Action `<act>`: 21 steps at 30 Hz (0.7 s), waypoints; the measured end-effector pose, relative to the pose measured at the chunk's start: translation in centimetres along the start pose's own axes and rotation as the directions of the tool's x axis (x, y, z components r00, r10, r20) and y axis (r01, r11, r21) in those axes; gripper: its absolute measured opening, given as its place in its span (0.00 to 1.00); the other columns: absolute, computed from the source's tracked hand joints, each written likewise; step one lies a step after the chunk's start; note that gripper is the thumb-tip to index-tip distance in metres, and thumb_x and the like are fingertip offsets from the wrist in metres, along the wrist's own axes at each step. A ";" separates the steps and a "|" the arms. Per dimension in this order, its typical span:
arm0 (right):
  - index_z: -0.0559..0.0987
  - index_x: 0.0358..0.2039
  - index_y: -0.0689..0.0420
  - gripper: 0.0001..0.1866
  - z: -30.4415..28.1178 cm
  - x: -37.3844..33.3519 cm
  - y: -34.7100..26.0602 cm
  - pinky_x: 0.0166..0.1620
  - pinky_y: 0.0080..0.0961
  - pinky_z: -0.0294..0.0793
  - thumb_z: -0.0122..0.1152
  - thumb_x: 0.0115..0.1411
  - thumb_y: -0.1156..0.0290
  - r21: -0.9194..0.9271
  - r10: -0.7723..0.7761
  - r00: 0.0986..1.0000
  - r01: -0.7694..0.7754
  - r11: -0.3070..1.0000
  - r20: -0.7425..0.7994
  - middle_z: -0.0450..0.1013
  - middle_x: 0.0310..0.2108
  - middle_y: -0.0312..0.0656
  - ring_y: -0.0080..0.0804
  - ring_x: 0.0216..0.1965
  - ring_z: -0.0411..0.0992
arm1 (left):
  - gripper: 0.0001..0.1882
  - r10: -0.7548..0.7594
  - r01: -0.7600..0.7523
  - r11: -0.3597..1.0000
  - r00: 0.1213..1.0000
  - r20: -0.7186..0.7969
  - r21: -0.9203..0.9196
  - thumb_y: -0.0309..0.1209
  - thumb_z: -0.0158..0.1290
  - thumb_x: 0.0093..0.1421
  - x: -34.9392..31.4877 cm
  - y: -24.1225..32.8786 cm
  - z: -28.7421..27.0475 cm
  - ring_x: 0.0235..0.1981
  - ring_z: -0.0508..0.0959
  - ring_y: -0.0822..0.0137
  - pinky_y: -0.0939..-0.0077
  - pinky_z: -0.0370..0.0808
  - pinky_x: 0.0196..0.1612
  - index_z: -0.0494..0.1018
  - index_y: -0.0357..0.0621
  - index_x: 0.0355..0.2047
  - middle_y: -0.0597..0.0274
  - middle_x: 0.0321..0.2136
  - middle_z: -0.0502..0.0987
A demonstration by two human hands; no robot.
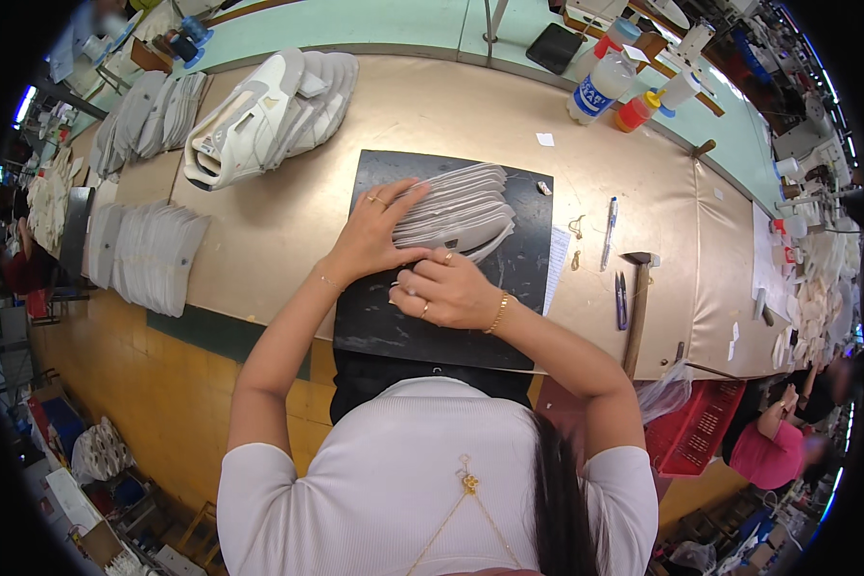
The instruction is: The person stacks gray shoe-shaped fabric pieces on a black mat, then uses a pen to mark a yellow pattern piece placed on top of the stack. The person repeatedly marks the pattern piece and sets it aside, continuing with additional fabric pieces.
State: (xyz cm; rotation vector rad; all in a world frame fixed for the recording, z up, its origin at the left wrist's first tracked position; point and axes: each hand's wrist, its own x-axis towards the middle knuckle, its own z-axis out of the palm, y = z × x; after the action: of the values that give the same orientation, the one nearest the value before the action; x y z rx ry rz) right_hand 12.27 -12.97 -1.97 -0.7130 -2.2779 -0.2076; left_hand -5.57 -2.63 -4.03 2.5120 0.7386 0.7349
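A fanned stack of pale grey shoe pieces (459, 204) lies on a black cutting mat (403, 336) in front of me. Round the stack's left end curves my left hand (370, 230), with its fingers over the far side and its thumb along the near side. Just below the near edge of the stack, close to the left thumb, is my right hand (446, 291). Its fingers are curled in; what they pinch, if anything, is hidden.
Left stand more stacked pieces (158, 254) and a white-grey shoe (245, 125) beside grey parts. A hammer (637, 317), a pen (609, 233) and dark snips (621, 300) lie right of the mat. Bottles (600, 88) stand at the back; a red crate (696, 427) sits low right.
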 end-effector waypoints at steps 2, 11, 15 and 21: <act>0.77 0.32 0.50 0.07 1.8 0.0 -0.1 0.47 0.28 0.71 0.62 0.52 0.68 -0.015 -0.037 0.998 0.036 0.999 -0.056 0.69 0.30 0.31 0.27 0.36 0.70 | 0.42 -0.036 0.042 0.996 0.997 0.073 -0.077 0.44 0.69 0.51 0.3 -0.4 -0.6 0.61 0.70 0.49 0.56 0.64 0.65 0.67 0.52 0.66 0.52 0.63 0.68; 0.78 0.42 0.35 0.15 1.4 -2.0 0.9 0.64 0.49 0.51 0.69 0.54 0.57 -0.196 0.120 0.988 -0.137 0.971 -0.096 0.73 0.55 0.25 0.28 0.56 0.68 | 0.45 -0.152 0.239 0.890 0.958 0.242 -0.388 0.55 0.65 0.54 0.4 -1.5 -1.7 0.68 0.62 0.50 0.56 0.56 0.71 0.66 0.52 0.68 0.50 0.67 0.63; 0.77 0.49 0.38 0.26 -3.7 -5.5 2.1 0.63 0.45 0.56 0.73 0.49 0.52 -0.210 0.352 0.936 -0.347 0.914 -0.015 0.70 0.63 0.29 0.35 0.60 0.65 | 0.56 -0.100 0.137 0.979 0.967 0.234 -0.148 0.62 0.69 0.44 -0.2 0.2 -2.1 0.68 0.60 0.45 0.50 0.56 0.70 0.61 0.55 0.71 0.49 0.69 0.59; 0.77 0.51 0.43 0.30 -4.7 -8.1 3.3 0.60 0.43 0.60 0.73 0.48 0.51 -0.224 0.449 0.887 -0.419 0.880 0.106 0.69 0.63 0.32 0.39 0.61 0.65 | 0.63 -0.086 0.057 0.991 0.966 0.244 0.124 0.64 0.70 0.38 -0.5 1.8 -2.0 0.67 0.61 0.43 0.48 0.56 0.69 0.56 0.59 0.73 0.51 0.71 0.55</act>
State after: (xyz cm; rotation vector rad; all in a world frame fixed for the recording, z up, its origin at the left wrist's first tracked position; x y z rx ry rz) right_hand 21.62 -15.33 -4.34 -1.3676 -2.1880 -0.1649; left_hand -6.44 -3.81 -1.76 2.6017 0.7957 0.3505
